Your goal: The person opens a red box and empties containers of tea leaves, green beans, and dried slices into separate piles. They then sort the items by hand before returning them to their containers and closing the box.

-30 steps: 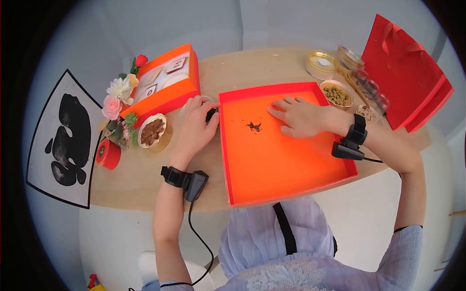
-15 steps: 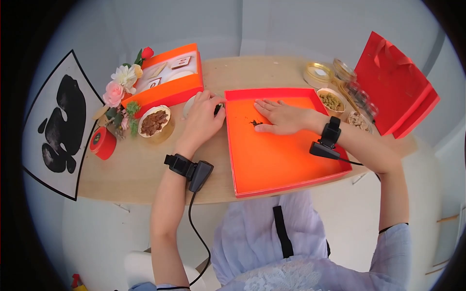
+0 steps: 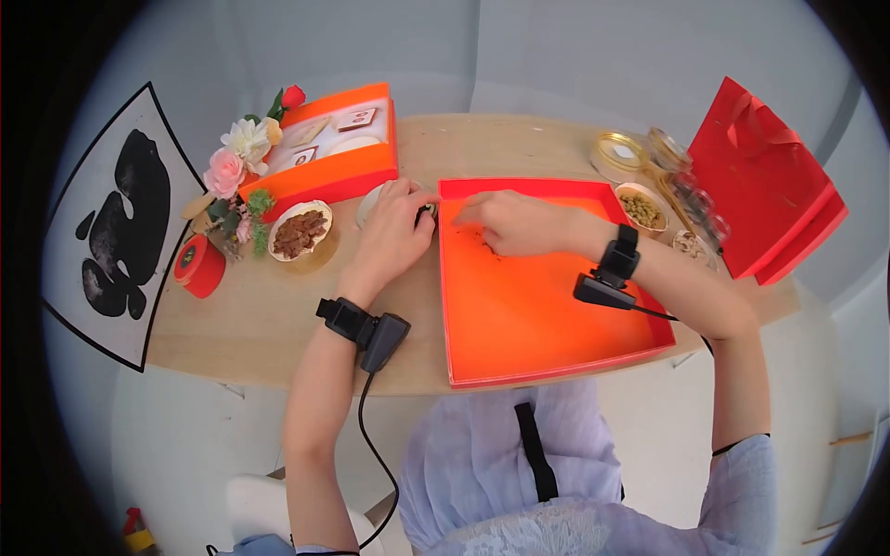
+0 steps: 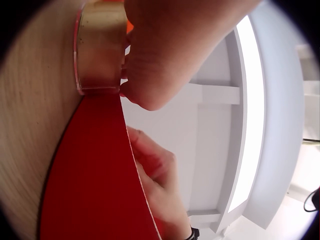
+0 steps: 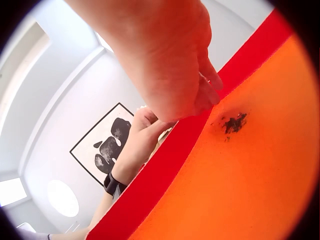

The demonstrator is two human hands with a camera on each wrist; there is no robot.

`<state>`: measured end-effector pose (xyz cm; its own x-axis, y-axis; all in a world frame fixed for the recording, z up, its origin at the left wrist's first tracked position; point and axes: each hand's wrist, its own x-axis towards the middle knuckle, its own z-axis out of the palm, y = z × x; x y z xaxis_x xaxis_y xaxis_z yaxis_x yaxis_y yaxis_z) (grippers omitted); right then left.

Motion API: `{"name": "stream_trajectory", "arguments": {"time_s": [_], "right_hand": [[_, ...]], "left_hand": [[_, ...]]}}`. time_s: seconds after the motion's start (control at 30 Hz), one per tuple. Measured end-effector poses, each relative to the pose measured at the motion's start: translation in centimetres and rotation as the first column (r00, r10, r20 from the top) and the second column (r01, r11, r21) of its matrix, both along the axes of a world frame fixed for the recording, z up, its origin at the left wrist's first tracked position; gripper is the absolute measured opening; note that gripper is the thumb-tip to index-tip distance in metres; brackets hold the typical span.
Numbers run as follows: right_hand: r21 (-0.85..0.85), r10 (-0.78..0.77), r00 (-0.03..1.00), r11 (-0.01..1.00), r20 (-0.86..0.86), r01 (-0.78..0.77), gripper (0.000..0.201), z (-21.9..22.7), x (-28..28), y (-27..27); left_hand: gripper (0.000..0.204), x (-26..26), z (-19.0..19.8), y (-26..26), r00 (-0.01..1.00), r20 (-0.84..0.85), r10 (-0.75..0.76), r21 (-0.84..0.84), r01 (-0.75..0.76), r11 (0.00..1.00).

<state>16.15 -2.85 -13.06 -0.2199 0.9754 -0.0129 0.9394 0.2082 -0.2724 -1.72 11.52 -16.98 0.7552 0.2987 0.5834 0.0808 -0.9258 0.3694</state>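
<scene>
A shallow, nearly square tray [image 3: 556, 315], smooth orange inside with red walls, lies mid-frame, open side up; its long axis is unclear. Dark, crumbly flakes [image 5: 234, 124] lie inside its upper left. There the right hand [image 3: 524, 222] bends its fingers, grip closure unclear. The left hand's [image 3: 389, 236] grip curls around a round gold-walled container [image 4: 102, 47] on the wood-grained surface [image 3: 419, 324].

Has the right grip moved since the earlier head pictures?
Yes. The right grip shifted left, closer to the left side of the orange-floored red cardboard box.
</scene>
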Motion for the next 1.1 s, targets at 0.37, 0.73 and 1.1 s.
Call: {"name": "stream_trajectory", "arguments": {"time_s": [0.37, 0.73, 1.1], "right_hand": [[0.033, 0.171, 0.979, 0.984, 0.114, -0.176, 0.044, -2.0, 2.0, -2.8], [0.241, 0.203, 0.979, 0.95, 0.003, -0.198, 0.022, -3.1, 3.7, -1.0], [0.081, 0.08, 0.979, 0.994, -0.187, -0.066, 0.043, -2.7, 6.7, -2.6]], "left_hand": [[0.029, 0.2, 0.3, 0.1, 0.999, -0.054, 0.007, -0.019, -0.008, 1.0], [0.027, 0.9, 0.4, -0.4, 0.998, -0.047, 0.048, -0.072, -0.051, 0.996], [0.033, 0.7, 1.1, -1.2, 0.994, -0.096, 0.059, -0.112, -0.07, 0.991]]}}
